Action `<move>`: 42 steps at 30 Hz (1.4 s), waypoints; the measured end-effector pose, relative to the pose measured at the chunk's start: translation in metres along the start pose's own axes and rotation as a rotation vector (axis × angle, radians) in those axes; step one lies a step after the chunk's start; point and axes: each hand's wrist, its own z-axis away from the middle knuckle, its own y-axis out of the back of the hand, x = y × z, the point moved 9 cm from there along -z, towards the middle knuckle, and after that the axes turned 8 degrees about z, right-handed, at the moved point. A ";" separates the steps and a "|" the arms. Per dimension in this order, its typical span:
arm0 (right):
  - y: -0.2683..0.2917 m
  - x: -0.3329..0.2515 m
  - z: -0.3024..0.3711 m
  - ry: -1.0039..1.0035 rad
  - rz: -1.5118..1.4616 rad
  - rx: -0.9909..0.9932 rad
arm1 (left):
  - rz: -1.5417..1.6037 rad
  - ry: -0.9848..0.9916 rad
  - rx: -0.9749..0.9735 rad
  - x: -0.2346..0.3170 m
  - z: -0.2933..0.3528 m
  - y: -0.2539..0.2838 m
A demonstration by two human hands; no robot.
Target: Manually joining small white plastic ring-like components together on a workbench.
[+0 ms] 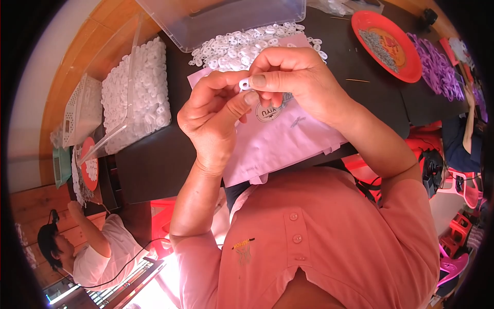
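While our left hand (212, 116) pinches the small white piece (244, 83) between thumb and forefinger, above the pink cloth (288, 147), our right hand (301, 77) closes thumb and curled fingers at its right end; whether anything else is tucked in there, we cannot tell. We would do well to keep both grips light and close together, leave the piece's open face in view, and stay over the cloth so a slip lands softly. Just beyond, a heap of white pieces (231, 49) lies against a clear bin (226, 15); farther right, a red tray (411, 64) holds grey parts (374, 45) beside purple straps (437, 67).
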 end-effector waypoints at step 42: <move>0.000 0.020 -0.005 -0.125 -0.084 0.076 | -0.124 -0.248 0.209 0.039 0.003 0.021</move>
